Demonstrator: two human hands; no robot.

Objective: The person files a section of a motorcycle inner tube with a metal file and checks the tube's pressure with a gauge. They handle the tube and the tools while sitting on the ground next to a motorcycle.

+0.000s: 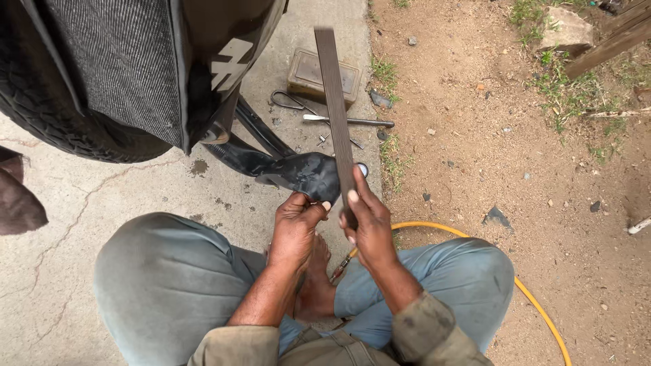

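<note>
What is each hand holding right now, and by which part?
The right hand grips the long flat metal file at its lower end. The left hand pinches a fold of the black inner tube.

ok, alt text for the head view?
Seated cross-legged on concrete, a person pinches a fold of black inner tube in the left hand while the right hand holds a long flat file upright beside it. A tyre, loose tools and a yellow hose lie around.
</note>
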